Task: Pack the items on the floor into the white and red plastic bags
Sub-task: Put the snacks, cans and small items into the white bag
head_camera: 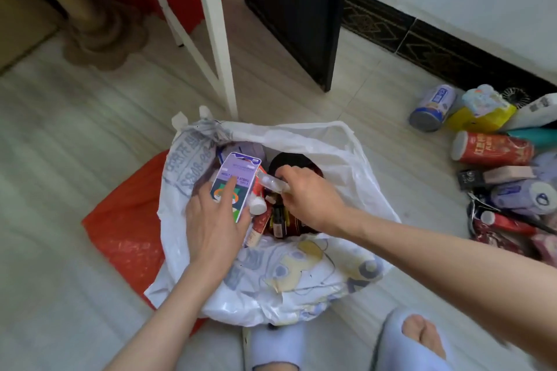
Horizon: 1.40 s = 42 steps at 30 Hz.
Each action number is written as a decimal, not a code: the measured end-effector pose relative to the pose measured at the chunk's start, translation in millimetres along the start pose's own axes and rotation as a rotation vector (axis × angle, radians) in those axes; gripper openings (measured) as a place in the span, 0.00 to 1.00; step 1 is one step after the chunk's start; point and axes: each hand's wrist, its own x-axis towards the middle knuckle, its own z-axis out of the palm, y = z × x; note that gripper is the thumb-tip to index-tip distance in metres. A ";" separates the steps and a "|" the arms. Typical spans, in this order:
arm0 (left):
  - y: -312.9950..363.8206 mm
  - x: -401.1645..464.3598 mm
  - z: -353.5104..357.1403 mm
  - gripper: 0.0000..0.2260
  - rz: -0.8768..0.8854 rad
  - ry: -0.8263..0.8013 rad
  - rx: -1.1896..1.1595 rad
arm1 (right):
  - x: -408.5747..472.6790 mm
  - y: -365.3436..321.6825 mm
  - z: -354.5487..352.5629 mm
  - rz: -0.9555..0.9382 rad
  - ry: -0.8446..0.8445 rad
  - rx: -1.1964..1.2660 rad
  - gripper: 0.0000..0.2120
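A soft white plastic bag point(316, 141) with blue print is seen open on the floor point(75, 135). A flat red plastic bag point(120, 220) is seen under it, on the left hand's side.

The left hand point(214, 226) is held over the open bag. A flat purple and green card box point(233, 187) is held by it, with one finger laid straight on the front and the thumb curled round the edge. The long side of the box points away from the person, toward the far rim of the bag.

The right hand point(304, 193) is also over the bag, just beside the box. A small clear plastic bottle point(272, 182) is pinched in its fingers. The bottle lies on its side and its end points toward the box. Small tubes and a dark bottle are seen inside the bag, right under both hands.

A pile of things is left on the floor, well off to the right hand's side, by the wall. A red can with a white lid point(491, 149) and a blue and white can point(432, 111) lie on their sides there. The right hand is the nearer one to this pile, so the next reach is likely best made by it. Much of the pile is not yet packed.
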 end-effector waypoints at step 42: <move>295.3 153.9 69.6 0.29 0.717 -0.334 -0.025 | -121.9 292.9 -108.0 0.666 0.491 -0.161 0.26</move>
